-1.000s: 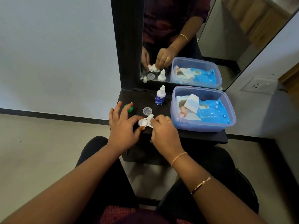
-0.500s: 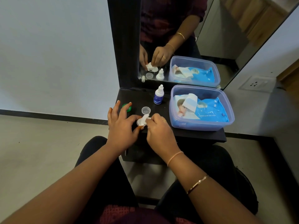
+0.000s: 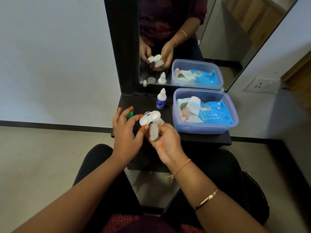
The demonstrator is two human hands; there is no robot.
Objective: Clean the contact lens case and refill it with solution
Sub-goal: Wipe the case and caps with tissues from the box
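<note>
The white contact lens case (image 3: 150, 118) is lifted off the black shelf (image 3: 207, 138), both wells facing me. My left hand (image 3: 127, 132) pinches its left end between thumb and forefinger. My right hand (image 3: 165, 140) is turned palm up just below the case and grips a crumpled white wipe (image 3: 154, 132). A small solution bottle (image 3: 161, 101) with a blue label and white nozzle stands upright at the back of the shelf. A green cap (image 3: 130, 114) lies behind my left fingers, and a clear cap (image 3: 147, 113) peeks out behind the case.
A clear plastic tub (image 3: 206, 130) holding a blue pack of wet wipes (image 3: 213, 113) fills the right of the shelf. A mirror (image 3: 185, 39) rises behind and repeats the scene. My knees sit under the shelf's front edge.
Both hands have lifted from the shelf. The case now shows fully in my left hand, and my right hand has turned palm up with the wipe pulled away from the case.
</note>
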